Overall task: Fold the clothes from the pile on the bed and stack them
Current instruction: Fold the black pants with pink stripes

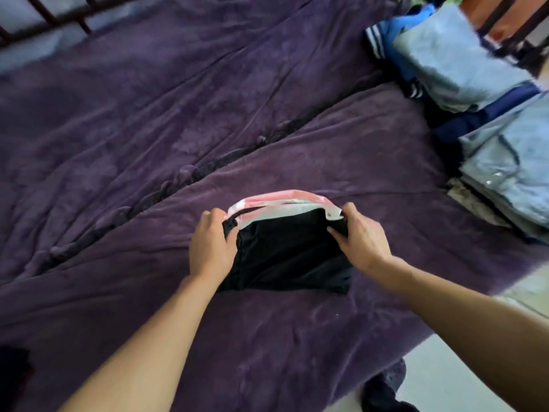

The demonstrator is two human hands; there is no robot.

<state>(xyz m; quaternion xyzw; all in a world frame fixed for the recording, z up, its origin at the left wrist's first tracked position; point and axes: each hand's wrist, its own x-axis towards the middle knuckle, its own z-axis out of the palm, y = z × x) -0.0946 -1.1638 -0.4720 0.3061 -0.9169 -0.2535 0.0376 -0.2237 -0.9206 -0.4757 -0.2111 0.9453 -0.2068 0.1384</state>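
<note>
A folded black garment with a pink and white band along its far edge lies on the purple bed cover in front of me. My left hand grips its left side, thumb curled over the black cloth. My right hand grips its right side near the white corner of the band. Stacks of folded clothes in light blue and navy sit at the right edge of the bed.
A dark metal bed frame runs along the far left. A second folded light-blue stack lies nearer, at the right. Pale floor shows at the lower right past the bed edge. A dark cloth peeks in at the lower left.
</note>
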